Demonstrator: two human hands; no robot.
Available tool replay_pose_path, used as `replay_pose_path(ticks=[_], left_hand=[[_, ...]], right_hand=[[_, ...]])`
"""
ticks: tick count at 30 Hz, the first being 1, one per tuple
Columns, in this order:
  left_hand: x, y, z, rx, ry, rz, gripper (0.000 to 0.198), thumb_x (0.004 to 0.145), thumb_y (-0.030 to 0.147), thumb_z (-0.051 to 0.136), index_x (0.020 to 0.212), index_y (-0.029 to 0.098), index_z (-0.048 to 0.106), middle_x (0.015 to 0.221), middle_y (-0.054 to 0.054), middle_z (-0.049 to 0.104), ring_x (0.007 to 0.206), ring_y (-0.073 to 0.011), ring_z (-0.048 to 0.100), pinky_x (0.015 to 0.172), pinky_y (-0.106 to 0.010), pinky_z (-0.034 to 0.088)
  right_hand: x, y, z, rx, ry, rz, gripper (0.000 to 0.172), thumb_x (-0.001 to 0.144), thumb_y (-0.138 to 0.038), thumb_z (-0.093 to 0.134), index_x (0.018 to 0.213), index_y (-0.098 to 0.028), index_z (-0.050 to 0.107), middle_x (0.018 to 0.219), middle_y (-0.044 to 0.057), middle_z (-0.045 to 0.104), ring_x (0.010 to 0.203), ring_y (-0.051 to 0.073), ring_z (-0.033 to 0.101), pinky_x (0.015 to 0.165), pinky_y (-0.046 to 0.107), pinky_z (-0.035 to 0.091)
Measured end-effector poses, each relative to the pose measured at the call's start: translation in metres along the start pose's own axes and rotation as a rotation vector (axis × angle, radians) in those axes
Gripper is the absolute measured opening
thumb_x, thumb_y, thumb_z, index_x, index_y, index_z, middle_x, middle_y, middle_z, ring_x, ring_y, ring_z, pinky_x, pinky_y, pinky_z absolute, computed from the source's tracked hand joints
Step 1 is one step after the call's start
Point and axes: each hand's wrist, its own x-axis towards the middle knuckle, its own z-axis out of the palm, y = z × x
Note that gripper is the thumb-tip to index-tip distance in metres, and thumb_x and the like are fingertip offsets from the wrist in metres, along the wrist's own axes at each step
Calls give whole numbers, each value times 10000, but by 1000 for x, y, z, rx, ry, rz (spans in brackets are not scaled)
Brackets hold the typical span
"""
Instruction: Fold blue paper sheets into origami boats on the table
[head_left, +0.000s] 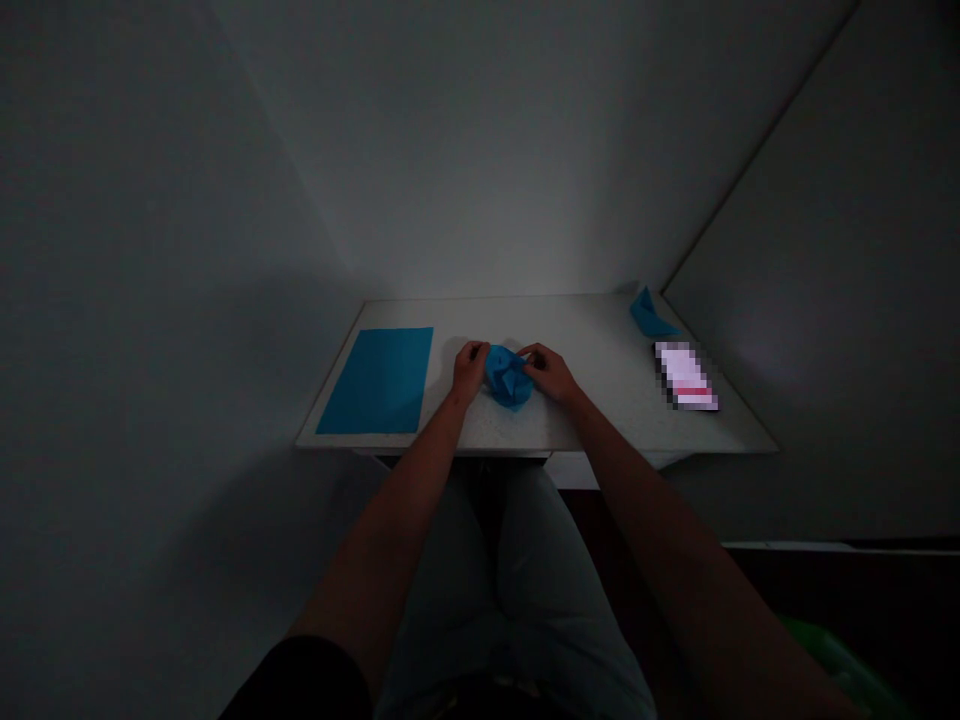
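A crumpled, partly folded piece of blue paper [509, 378] is held just above or on the white table, between my two hands. My left hand [470, 367] pinches its left edge between thumb and fingers. On the other side, my right hand [550, 373] has its thumb and fingers closed on the paper's upper right part. The finer folds are too dark and small to make out.
Flat on the left of the white table [592, 420] lies a blue sheet [384, 381]. A folded blue paper boat [649, 314] stands at the back right corner, with a phone [686, 376], its screen lit and blurred, in front. Walls border the table's back and sides.
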Motion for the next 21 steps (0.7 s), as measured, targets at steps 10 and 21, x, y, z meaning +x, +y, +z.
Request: replay_pose_path(ticks=[10,21], left_hand=[[-19,-1,7,131,-210,81,552,703,471,940,1102,211,660,1019,-47,706,785,-149,645,734,-289,526],[-18,4,5,295,-210,96,320,929,503,704,798,213,673,702,10,650,661,-160,604,682,-283,457]], right_hand=[[1,2,-5,39,223,3,376,793,-394,679,1141,-249,663,690,-56,538,628,162,513,610,290,421],[-1,-7,-2,27,180,-5,540,758,-389,720,1265,-257,592,749,-58,565,657,166,539,648,306,443]])
